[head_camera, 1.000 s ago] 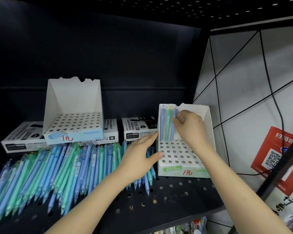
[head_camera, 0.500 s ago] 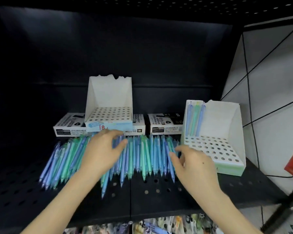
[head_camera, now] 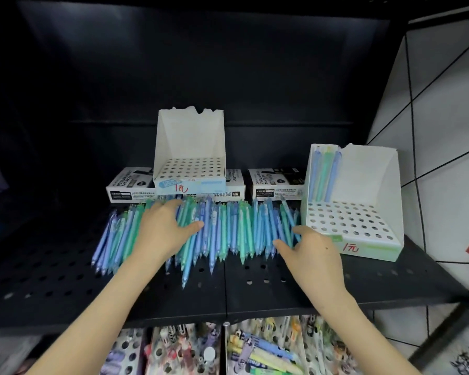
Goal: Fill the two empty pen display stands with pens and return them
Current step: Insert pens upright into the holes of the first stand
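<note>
1. Our left grip (head_camera: 165,228) is released, its fingers spread flat on the loose pens (head_camera: 228,228); our right grip (head_camera: 312,250) is released too, with its fingertips touching the pile's right end
2. The pens under our left grip are hidden
3. Both grips are palm down over the shelf (head_camera: 65,280); the right stand (head_camera: 363,185), holding three pens (head_camera: 322,174), sits just right of our right grip, and the empty stand (head_camera: 190,136) sits beyond our left grip
</note>
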`<state>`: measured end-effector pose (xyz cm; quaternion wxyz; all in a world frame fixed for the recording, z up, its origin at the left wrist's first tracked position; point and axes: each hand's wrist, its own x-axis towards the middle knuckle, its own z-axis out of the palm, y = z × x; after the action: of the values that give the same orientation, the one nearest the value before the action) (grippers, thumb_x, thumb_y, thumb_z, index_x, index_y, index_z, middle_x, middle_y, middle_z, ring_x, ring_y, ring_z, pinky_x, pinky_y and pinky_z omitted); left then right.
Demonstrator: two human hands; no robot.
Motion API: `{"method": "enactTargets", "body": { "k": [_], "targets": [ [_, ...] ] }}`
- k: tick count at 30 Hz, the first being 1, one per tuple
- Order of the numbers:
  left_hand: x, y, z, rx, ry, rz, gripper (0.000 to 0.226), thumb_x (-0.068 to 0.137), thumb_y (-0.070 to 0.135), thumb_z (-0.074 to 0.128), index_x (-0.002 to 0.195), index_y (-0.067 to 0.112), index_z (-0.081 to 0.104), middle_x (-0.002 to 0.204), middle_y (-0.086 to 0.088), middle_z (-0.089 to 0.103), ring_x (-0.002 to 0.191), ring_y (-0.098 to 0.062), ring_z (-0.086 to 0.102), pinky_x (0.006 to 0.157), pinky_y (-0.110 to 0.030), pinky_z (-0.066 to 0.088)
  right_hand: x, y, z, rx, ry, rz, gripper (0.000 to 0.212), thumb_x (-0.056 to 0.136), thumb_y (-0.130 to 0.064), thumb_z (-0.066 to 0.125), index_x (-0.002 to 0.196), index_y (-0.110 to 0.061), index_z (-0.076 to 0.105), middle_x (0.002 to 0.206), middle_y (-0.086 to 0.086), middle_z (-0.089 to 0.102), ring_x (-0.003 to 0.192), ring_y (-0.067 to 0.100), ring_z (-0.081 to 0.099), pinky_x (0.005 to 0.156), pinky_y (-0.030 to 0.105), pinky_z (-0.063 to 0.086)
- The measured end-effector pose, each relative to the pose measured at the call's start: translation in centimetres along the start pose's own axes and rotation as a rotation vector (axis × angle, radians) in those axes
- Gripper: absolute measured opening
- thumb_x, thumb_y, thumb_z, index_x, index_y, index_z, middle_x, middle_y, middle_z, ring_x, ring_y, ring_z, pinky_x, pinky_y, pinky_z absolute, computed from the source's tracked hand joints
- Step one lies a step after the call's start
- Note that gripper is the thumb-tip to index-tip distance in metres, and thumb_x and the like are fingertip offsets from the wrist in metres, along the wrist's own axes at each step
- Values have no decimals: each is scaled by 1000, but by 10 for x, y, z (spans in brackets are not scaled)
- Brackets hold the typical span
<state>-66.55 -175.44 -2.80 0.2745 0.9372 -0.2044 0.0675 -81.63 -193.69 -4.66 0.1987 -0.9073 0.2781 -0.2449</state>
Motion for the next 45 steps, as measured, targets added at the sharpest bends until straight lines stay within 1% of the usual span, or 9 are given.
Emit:
{"method": "enactTargets", "body": {
  "k": [8, 16, 20, 24, 29, 33, 37, 41, 45],
  "targets": [
    [4, 0, -3, -40, 15, -53, 71, 76, 47, 71, 130, 6, 50, 130, -12, 53, 121, -28, 48, 98, -40, 43, -3, 10, -6, 391, -31, 73, 35, 88, -23, 62, 121, -12, 58, 67, 20, 64, 65, 31, 63, 57, 18, 44],
    [2, 5, -9, -75, 25, -48, 46, 80, 38, 70, 112, 5, 63, 99, -6, 61, 87, -17, 53, 76, -26, 43, 3, 3, 0, 725, 10, -6, 30, 88, -21, 63, 117, -22, 59, 71, 10, 64, 71, 27, 61, 70, 25, 50],
    [3, 6, -13, -104, 2, -55, 32, 82, 32, 70, 101, 7, 66, 93, -7, 64, 73, -14, 54, 71, -22, 42, 6, 2, 5, 801, -44, 7, 28, 88, -22, 63, 115, -25, 59, 72, 9, 66, 77, 26, 63, 67, 15, 45],
    [6, 10, -14, 2, -15, -61, 16, 83, 22, 66, 73, 11, 58, 68, -11, 60, 61, -18, 51, 62, -24, 45, 6, 6, 6, 813, -53, 34, 27, 87, -21, 63, 114, -22, 60, 67, 7, 64, 72, 30, 62, 64, 17, 46],
    [12, 17, -12, 65, -32, -106, 38, 82, 16, 59, 54, 16, 34, 50, 1, 32, 47, -14, 32, 49, -25, 29, 6, 5, 7, 796, -77, 27, 27, 88, -21, 62, 115, -21, 60, 58, -1, 58, 65, 26, 60, 61, 14, 41],
    [9, 16, -15, -187, 22, -116, 18, 87, 14, 58, 69, 12, 53, 61, -2, 46, 50, -11, 39, 46, -18, 31, 5, 6, 5, 824, -84, 31, 27, 88, -22, 62, 115, -22, 60, 59, 0, 59, 69, 23, 62, 61, 12, 40],
    [1, 28, -25, -758, 46, -174, 6, 93, 9, 50, 97, 5, 52, 85, -10, 57, 69, -19, 57, 68, -39, 57, 3, 3, -1, 914, -75, 40, 25, 86, -20, 64, 111, -24, 61, 68, 5, 67, 69, 13, 63, 59, 7, 45],
    [-14, 66, -24, -1317, -132, -192, 7, 99, 7, 36, 101, 10, 43, 74, -9, 52, 60, -16, 52, 41, -17, 41, 1, 0, -8, 1020, -73, 71, 22, 86, -19, 65, 108, -23, 64, 73, 2, 70, 73, 9, 65, 62, 5, 45],
    [-25, 100, 3, -1175, -334, -32, 23, 85, 33, 59, 86, 11, 51, 67, 1, 46, 59, -8, 39, 43, -14, 32, -1, -2, -20, 1117, -40, 111, 19, 86, -19, 64, 104, -25, 65, 72, -2, 71, 61, -2, 61, 68, 19, 44]
  ]
}}
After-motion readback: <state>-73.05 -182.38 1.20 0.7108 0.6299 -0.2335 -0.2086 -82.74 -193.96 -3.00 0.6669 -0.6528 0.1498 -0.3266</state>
